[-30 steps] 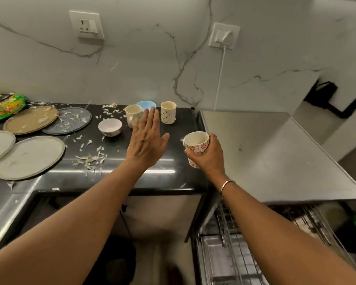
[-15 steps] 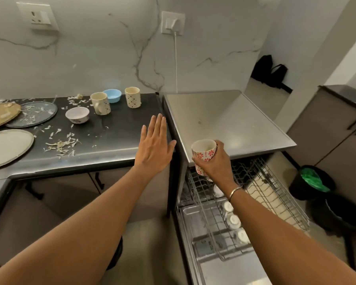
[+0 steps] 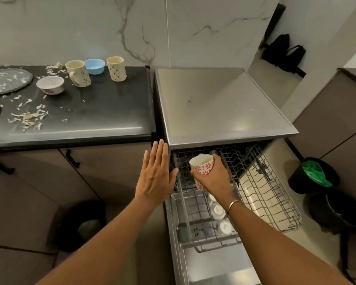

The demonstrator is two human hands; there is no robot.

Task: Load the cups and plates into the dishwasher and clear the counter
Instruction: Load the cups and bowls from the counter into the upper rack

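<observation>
**A:** Which step is in hand here?

**B:** Loading one cup. The right hand (image 3: 212,178) is wrapped round the red-flowered cup (image 3: 201,165), mouth up, over the pulled-out rack (image 3: 265,192) of the open dishwasher, just below the middle of the frame.

**A:** And the other one?

**B:** The left hand (image 3: 155,175) is flat, with its fingers straight and holding nothing, just left of the rack. I cannot tell whether it touches the dishwasher's side.

**A:** What does the next move call for?

**B:** I judge the cup needs tipping mouth-down and lowering into a free gap between the wires. Some pale round things (image 3: 217,210) already sit in the rack near the wrist, so it should land beside them, not on them.

**A:** Much left after that?

**B:** Most of it, I'd say. At upper left, two patterned cups (image 3: 78,73) (image 3: 116,68), a blue bowl (image 3: 94,66), a white bowl (image 3: 50,84) and a grey plate (image 3: 6,81) stand on the dark bench (image 3: 95,124) among scraps (image 3: 27,118).
</observation>
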